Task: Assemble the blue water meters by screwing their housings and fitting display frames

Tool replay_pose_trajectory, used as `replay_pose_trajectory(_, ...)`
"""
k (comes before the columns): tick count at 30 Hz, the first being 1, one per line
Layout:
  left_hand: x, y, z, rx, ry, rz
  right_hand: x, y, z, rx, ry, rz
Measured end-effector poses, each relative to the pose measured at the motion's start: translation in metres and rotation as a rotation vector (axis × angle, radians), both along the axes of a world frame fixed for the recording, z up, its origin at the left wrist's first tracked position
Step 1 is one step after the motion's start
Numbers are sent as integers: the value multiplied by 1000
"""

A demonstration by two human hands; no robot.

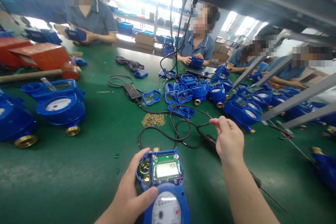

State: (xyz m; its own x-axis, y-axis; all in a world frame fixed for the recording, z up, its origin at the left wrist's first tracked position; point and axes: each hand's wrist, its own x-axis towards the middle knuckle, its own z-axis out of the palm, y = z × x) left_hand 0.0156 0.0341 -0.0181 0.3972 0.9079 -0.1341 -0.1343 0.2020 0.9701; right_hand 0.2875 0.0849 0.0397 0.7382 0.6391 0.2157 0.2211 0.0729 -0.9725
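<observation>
Blue meter case, circuit board inside, in left hand; right hand, grip unclear.

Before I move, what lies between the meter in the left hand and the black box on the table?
The head view shows a pile of small brass-coloured screws between the meter and the black box; black cable also crosses that stretch.

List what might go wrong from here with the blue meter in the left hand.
The blue meter has its circuit board uncovered, so a stray screw or fingertip might damage it.

The looped black cable runs close to the loose brass screws; a tug could scatter them.

The black tool lies beneath the right hand and forearm, so an arm movement might knock it.
</observation>
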Motion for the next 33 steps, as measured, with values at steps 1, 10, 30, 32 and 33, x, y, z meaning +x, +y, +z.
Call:
replay_pose_trajectory(1,0,0,-1,-1,-15,10,7,9,0,-30,-68,-2)
replay_pose_trajectory(10,3,5,-9,3,-78,24,9,91,-8,-772,-825,365)
replay_pose_trajectory(30,0,7,-7,22,-2,16,41,66,53,-692,-590,431)
replay_pose_trajectory(32,0,7,-7,14,14,-1,46,45,56,-577,-335,433)
replay_pose_trajectory(33,-1,7,-6,7,21,-7,46,33,55,-509,-207,443)
